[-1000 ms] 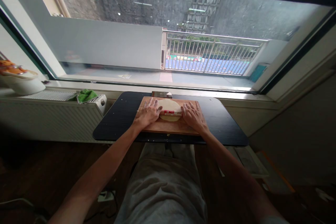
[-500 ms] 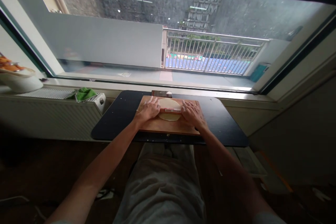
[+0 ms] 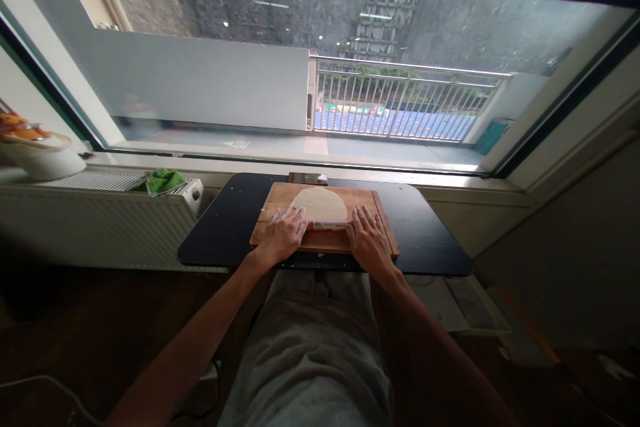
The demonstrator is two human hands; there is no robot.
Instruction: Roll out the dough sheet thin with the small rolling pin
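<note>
A thin round sheet of dough (image 3: pixel 320 203) lies on a wooden board (image 3: pixel 327 241). Across its near edge runs a rolling pin (image 3: pixel 329 225) with a printed label in its middle. My left hand (image 3: pixel 286 233) rests flat over the pin's left end, its floury fingers stretched forward. Over the right end lies my right hand (image 3: pixel 369 235), palm down with fingers apart. Both hands cover the pin's ends, so how the palms touch it is hidden.
Under the board is a dark table (image 3: pixel 215 223), with a small box (image 3: pixel 314 179) behind the board. A radiator (image 3: pixel 100 227) with a green cloth (image 3: pixel 165 180) and a white pot (image 3: pixel 47 157) stand at left. A large window (image 3: pixel 210 80) rises beyond the table.
Both hands and the rolling pin have come nearer to me, from the middle of the dough to its near edge. More of the dough's far part shows now.
</note>
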